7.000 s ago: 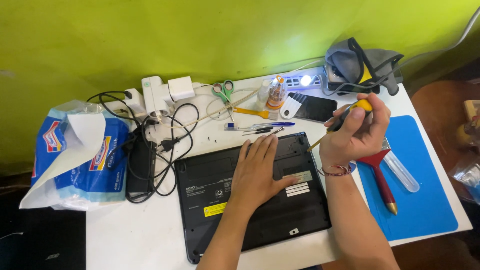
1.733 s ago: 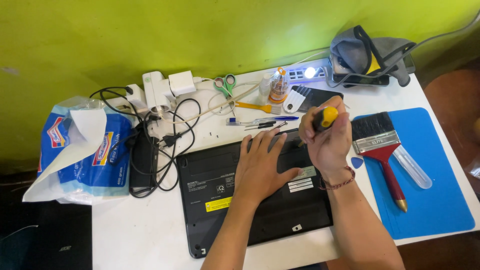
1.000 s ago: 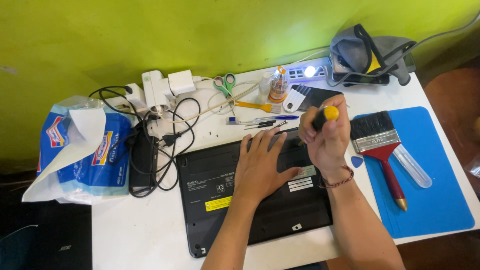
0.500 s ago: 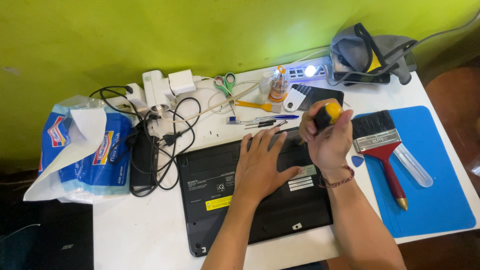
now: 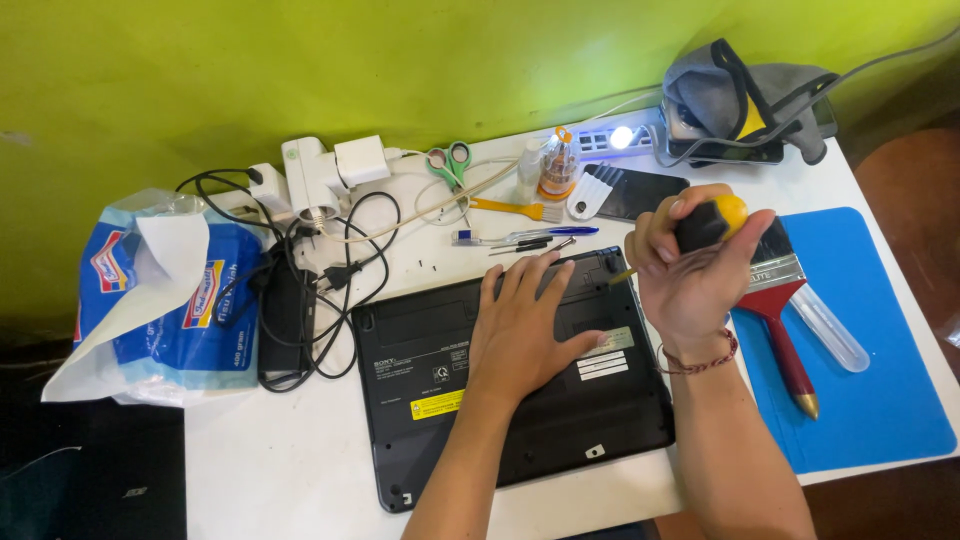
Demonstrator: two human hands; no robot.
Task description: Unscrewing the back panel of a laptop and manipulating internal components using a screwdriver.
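While my left hand lies flat, fingers spread, on the upturned laptop, my right hand grips the screwdriver, apparently working a corner screw, which needs steady downward pressure.

Our left hand lies flat, palm down, fingers spread forward. Our right hand is raised beside it, fingers curled tight, a bracelet on the wrist.

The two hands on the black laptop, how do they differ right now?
The left hand lies flat, fingers spread, on the upturned black laptop; the right hand is raised and curled. The left hand holds nothing; the right hand grips a yellow-and-black-handled screwdriver, tip angled toward the laptop's rear edge. Only the right wrist wears a bracelet. Both are bare.
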